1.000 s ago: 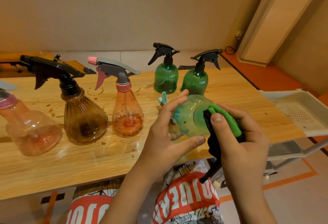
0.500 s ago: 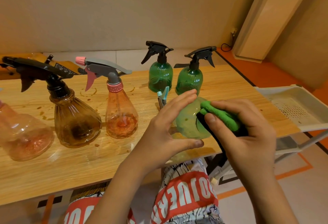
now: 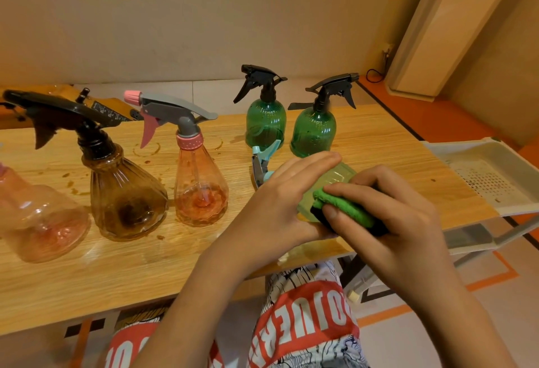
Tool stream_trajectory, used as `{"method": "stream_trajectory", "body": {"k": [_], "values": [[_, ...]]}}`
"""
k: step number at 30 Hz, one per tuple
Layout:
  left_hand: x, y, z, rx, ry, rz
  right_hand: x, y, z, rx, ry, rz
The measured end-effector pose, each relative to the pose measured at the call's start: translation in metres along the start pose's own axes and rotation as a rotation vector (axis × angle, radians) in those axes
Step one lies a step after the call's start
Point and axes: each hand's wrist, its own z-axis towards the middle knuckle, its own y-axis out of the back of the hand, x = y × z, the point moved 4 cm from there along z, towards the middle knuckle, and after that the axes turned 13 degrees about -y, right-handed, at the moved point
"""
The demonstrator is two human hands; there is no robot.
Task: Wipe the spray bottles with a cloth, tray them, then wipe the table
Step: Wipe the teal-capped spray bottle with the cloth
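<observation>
- Far left, pink bottle point(image 3: 38, 216) stands upright on the tabletop point(image 3: 116, 274), partly cut off by the frame edge.
- Just beside it, brown bottle point(image 3: 125, 192) with a black trigger, upright; brown spots on the wood around it.
- Next, orange-pink bottle point(image 3: 201, 186) with a grey trigger and pink nozzle, upright.
- Further back, two dark green bottles point(image 3: 265, 125) point(image 3: 313, 134) with black triggers, side by side near the far edge.
- Left hand point(image 3: 280, 210): grip wrapped on the pale green bottle point(image 3: 335, 178), fingers across the top, thumb below.
- That bottle lies on its side, held over the near right part of the tabletop, teal trigger head pointing away.
- Cloth point(image 3: 344, 207), green over black, is pressed against the bottle's base end.
- Right hand point(image 3: 402, 221): grip clamped on the cloth, thumb on its near side.
- White tray point(image 3: 495, 181) sits off the tabletop's right end, perforated floor, no bottles in it.
</observation>
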Motion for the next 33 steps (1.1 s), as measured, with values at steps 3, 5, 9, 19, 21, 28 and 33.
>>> {"method": "stream_trajectory", "body": {"k": [3,5,9,19,21,28,33], "values": [[-0.001,-0.002,0.000,0.016,0.011,0.003,-0.002,0.002,0.001,-0.041,-0.064,0.024],[-0.002,-0.002,-0.002,0.020,0.025,-0.044,-0.005,0.005,0.001,-0.053,-0.098,0.064],[-0.004,0.001,-0.008,-0.009,0.016,-0.100,-0.008,0.007,-0.004,-0.021,-0.144,0.155],[0.006,0.014,-0.043,-0.221,0.033,-0.336,-0.025,-0.017,-0.011,-0.047,-0.572,0.613],[0.009,0.014,-0.049,-0.264,0.014,-0.374,-0.027,-0.023,-0.014,-0.060,-0.666,0.715],[0.015,0.017,-0.054,-0.497,0.039,-0.546,-0.025,-0.051,-0.017,0.146,-1.004,1.226],[0.025,0.009,-0.054,-0.474,0.068,-0.498,-0.035,-0.058,-0.018,0.206,-1.066,1.049]]}}
